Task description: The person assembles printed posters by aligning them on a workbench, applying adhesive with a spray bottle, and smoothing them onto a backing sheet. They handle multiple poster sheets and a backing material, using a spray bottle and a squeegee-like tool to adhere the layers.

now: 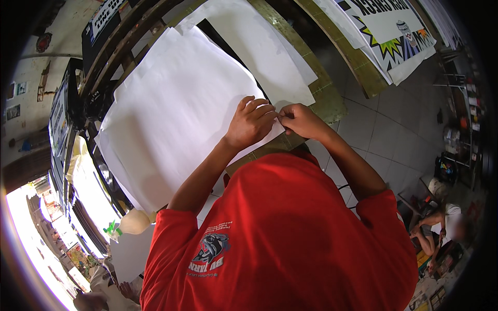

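Observation:
A large stack of white paper sheets (166,98) lies on the greenish table in front of me. My left hand (251,123) rests on the top sheet near its right corner, fingers bent and spread slightly apart. Right beside it, my right hand (302,121) pinches the edge of the sheet at that corner with thumb and fingertips closed. The fingertips of both hands nearly meet. A narrow black strip (223,44) shows along the stack's far right edge, and a second pile of white sheets (270,67) lies beyond it.
A greenish board (358,72) at the upper right bears printed sheets (394,41). Wooden rails (122,46) run along the upper left. A pale spray bottle (134,222) with a green nozzle stands at the table's left edge. People sit lower right and lower left.

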Demonstrator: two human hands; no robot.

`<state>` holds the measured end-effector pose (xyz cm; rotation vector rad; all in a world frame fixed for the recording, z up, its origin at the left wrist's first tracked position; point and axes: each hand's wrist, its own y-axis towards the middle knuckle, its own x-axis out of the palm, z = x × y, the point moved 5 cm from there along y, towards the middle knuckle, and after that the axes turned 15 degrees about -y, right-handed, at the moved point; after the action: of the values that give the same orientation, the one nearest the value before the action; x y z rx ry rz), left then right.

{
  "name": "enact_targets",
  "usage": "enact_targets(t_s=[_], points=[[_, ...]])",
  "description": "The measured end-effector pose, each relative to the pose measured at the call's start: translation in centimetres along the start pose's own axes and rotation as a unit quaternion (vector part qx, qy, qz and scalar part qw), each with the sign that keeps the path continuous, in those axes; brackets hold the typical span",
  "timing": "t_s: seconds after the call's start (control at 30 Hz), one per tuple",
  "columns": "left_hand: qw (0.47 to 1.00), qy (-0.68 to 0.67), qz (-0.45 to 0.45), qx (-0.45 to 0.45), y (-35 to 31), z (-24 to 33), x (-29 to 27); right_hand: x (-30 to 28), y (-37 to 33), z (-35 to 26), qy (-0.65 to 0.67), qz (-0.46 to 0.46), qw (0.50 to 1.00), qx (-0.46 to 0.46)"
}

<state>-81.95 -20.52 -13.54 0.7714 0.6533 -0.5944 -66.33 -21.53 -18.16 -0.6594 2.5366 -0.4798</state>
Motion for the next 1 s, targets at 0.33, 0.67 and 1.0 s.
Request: enact_targets(t_s=[0.33, 0.67, 1.0], points=[[1.0, 0.02, 0.02, 0.014, -0.5, -0.3, 0.2, 0.4, -0.2, 0.5, 0.054, -0.005, 0.998, 0.011], [0.999, 0.027, 0.019, 0.026, -0.4, -0.6, 0.6, 0.4, 0.0, 1.0, 0.011, 0.008, 1.0, 0.009], [0.999, 0.01, 0.025, 0.03, -1.0, -0.9, 0.5, 0.1, 0.1, 0.9, -0.023, -0.004, 0.999, 0.031]])
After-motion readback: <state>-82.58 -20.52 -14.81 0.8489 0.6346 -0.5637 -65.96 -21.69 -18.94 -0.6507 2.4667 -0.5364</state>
